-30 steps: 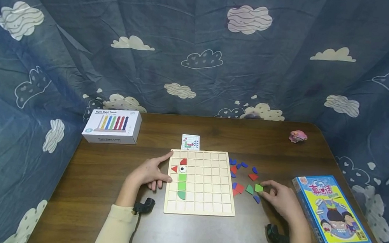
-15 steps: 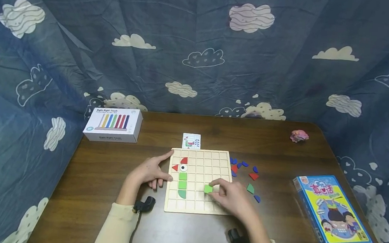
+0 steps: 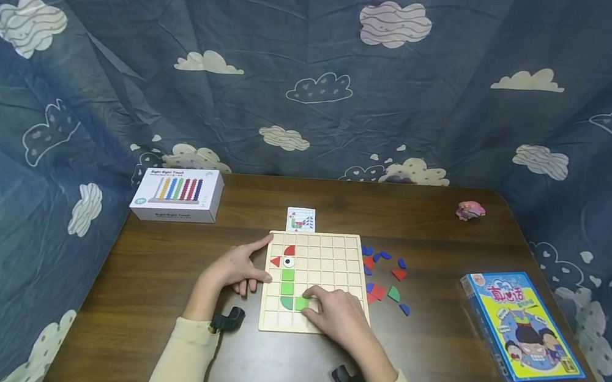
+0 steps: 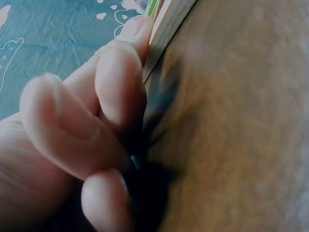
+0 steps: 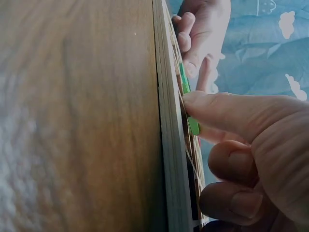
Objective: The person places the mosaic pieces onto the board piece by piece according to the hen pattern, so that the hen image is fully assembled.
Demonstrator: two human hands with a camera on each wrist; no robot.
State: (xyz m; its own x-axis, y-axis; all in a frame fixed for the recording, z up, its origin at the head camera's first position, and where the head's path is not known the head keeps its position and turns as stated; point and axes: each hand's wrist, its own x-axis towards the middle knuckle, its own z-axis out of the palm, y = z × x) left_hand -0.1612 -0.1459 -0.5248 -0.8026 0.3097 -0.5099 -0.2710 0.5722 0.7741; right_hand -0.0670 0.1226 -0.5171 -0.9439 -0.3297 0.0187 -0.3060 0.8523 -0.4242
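1 green square tile (image 3: 300, 304), pinched by your right hand (image 3: 340, 317) beside the quarter-circle tile (image 3: 286, 303) on the gridded board (image 3: 327, 261), apparently being seated, likely needing pressing flat, then release; your left hand (image 3: 237, 269), spread, touches the board's edge.

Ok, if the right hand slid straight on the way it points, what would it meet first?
The right hand, pinching a green square, would likely meet the green quarter-round piece just ahead first; whether the two pieces already touch is unclear.
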